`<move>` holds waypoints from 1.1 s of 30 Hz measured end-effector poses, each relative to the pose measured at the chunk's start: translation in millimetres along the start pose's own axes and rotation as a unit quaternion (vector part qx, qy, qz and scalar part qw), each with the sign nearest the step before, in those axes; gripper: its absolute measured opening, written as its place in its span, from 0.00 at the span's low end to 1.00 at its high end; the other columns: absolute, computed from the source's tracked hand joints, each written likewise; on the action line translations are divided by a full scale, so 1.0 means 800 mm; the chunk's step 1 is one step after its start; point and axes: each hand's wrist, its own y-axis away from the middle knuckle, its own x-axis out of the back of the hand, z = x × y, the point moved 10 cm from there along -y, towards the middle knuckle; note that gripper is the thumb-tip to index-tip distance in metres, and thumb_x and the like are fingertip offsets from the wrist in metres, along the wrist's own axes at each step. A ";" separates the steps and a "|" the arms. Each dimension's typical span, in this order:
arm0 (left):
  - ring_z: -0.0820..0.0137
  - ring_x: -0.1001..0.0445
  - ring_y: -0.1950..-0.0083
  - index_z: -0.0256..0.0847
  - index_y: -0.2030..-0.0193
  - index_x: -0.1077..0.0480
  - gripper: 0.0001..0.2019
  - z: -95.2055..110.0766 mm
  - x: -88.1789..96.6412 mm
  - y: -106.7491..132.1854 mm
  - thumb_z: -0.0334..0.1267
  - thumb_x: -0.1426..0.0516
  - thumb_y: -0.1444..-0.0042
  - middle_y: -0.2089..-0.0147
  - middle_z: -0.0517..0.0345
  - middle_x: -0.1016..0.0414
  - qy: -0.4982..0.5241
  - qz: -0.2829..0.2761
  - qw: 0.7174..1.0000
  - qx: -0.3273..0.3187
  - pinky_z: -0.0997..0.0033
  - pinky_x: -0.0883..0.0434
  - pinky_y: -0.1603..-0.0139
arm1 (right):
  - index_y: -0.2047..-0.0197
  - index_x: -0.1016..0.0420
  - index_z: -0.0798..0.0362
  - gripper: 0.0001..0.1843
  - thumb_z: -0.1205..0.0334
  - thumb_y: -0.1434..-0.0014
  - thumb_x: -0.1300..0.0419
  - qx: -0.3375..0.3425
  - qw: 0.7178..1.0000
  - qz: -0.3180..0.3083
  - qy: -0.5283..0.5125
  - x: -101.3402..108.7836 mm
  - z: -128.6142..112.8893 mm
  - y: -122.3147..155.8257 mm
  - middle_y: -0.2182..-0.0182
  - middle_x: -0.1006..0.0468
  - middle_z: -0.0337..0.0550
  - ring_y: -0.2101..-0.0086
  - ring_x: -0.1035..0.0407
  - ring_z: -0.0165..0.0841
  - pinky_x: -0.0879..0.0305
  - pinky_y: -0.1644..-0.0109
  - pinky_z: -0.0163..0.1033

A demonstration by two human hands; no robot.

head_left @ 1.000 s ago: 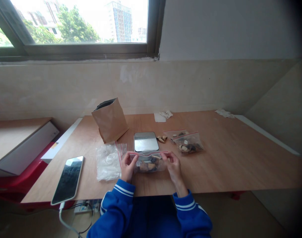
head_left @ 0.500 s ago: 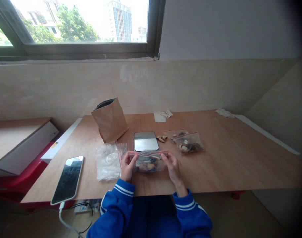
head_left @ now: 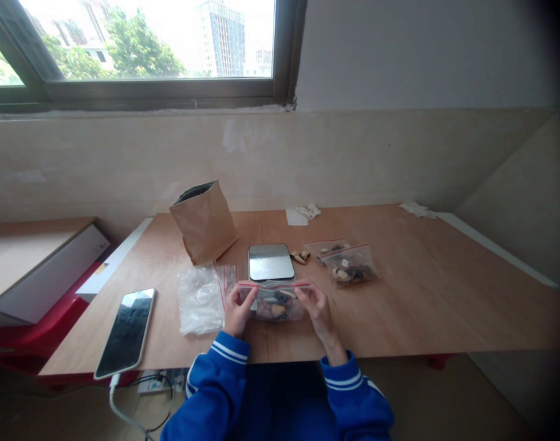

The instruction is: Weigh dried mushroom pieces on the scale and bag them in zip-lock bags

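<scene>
A small clear zip bag with a red seal strip, filled with brown and dark pieces, is upright just above the wooden table near its front edge. My left hand pinches the bag's left top corner. My right hand pinches the seal strip towards the right end. Both hands are closed on the bag. Just behind it lies a small flat scale with a shiny top.
Two filled zip bags lie right of the scale, with loose pieces between. A pile of empty clear bags and a phone on a cable lie left. A brown paper bag stands behind. Crumpled paper lies far back.
My right hand has slid left along the seal strip, from the bag's right corner towards its middle. The bag has shifted slightly with it. My left hand stays at the left corner.
</scene>
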 end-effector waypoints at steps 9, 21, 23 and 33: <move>0.67 0.25 0.63 0.37 0.66 0.24 0.13 -0.015 0.003 -0.001 0.45 0.37 0.51 0.67 0.55 0.22 -0.022 0.011 1.000 0.018 0.69 0.30 0.60 | 0.68 0.22 0.52 0.12 0.52 0.45 0.38 0.033 0.996 0.048 0.073 0.011 0.002 -0.003 0.68 0.25 0.43 0.63 0.32 0.36 0.37 0.55 0.42; 0.66 0.24 0.60 0.38 0.65 0.24 0.12 -0.011 -0.008 0.001 0.43 0.35 0.53 0.64 0.55 0.22 -0.003 -0.026 0.999 0.031 0.67 0.29 0.56 | 0.62 0.23 0.52 0.16 0.50 0.48 0.35 -0.075 0.996 0.013 -0.056 -0.004 0.023 0.001 0.64 0.20 0.44 0.62 0.26 0.38 0.31 0.54 0.43; 0.65 0.24 0.59 0.38 0.66 0.24 0.11 -0.008 -0.012 0.001 0.43 0.35 0.53 0.63 0.54 0.22 -0.013 -0.039 0.999 0.024 0.67 0.29 0.56 | 0.59 0.24 0.52 0.18 0.50 0.49 0.34 -0.087 0.994 -0.009 -0.068 -0.012 0.023 0.002 0.62 0.20 0.45 0.61 0.26 0.38 0.30 0.54 0.43; 0.64 0.25 0.60 0.37 0.68 0.23 0.10 -0.006 -0.010 -0.001 0.42 0.35 0.53 0.65 0.52 0.22 -0.036 -0.032 0.999 0.003 0.66 0.29 0.56 | 0.68 0.22 0.52 0.12 0.52 0.48 0.35 -0.031 0.999 0.002 0.008 -0.009 0.007 -0.001 0.69 0.22 0.42 0.64 0.27 0.37 0.30 0.57 0.42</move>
